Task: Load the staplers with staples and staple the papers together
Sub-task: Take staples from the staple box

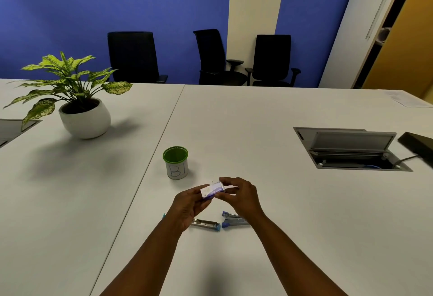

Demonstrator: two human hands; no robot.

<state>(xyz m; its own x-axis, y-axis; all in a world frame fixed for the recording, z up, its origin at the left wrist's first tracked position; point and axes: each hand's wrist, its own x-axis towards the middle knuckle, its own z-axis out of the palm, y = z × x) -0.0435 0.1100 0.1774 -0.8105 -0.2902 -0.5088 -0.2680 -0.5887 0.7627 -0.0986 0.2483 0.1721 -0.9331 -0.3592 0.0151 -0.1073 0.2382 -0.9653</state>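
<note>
A small white and purple staple box point(211, 191) is held above the white table point(281, 213). My left hand point(191, 206) grips its near end from below. My right hand point(241, 196) pinches its far end with thumb and fingertips. Below the hands lie two staplers. One is a metal stapler with light blue ends point(206, 223), opened out flat and partly hidden under my left wrist. The other is a blue and grey stapler point(233, 220), partly covered by my right wrist. A sheet of paper point(407, 99) lies at the table's far right edge.
A green-rimmed white cup marked "B1" point(175, 163) stands just beyond the hands. A potted plant point(82, 113) sits at the far left. An open cable hatch point(351, 149) with a black device point(419, 144) beside it is on the right. Three black chairs point(210, 59) stand behind the table.
</note>
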